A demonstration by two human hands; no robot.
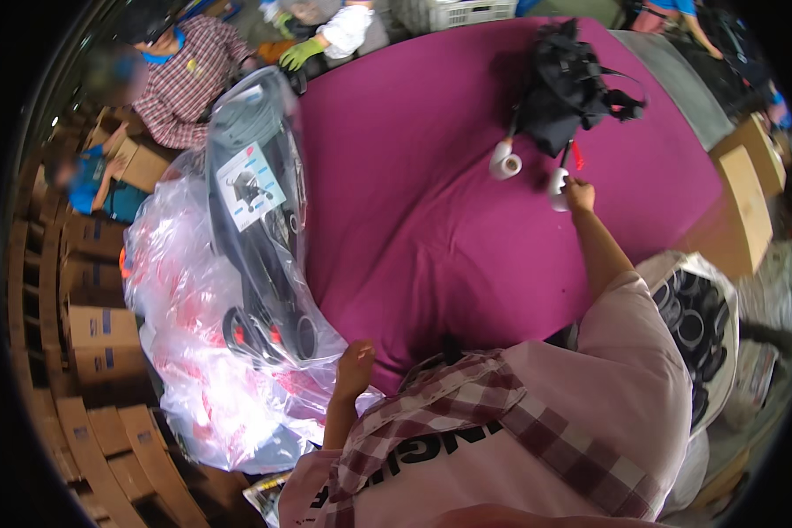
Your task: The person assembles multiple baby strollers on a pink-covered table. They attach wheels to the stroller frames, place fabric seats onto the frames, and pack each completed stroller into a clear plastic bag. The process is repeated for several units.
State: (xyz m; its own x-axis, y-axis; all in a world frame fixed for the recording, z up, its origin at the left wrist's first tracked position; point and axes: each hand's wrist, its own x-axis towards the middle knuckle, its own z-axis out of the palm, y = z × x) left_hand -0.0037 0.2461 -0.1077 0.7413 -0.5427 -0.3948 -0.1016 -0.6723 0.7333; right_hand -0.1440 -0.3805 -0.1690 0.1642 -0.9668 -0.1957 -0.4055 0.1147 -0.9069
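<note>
A black folded stroller (565, 86) lies at the far right of the purple cloth-covered table (431, 167), its two legs pointing toward me. White rounded wrapping or a cover (503, 164) sits on the left leg end. My right hand (580, 194) is closed on the matching white wheel cover (557, 188) at the other leg. A thin red strip (577, 156) hangs just above it. My left hand (355, 368) is curled at the table's near left edge, beside a clear plastic bag; what its fingers hold, if anything, is hidden.
A bagged stroller (268, 238) with a picture card lies along the table's left edge, above crumpled clear bags (185, 326). At right stand a sack of black wheels (691, 326) and a carton (739, 211). Cardboard boxes (106, 326) line the left. Several people work around the table.
</note>
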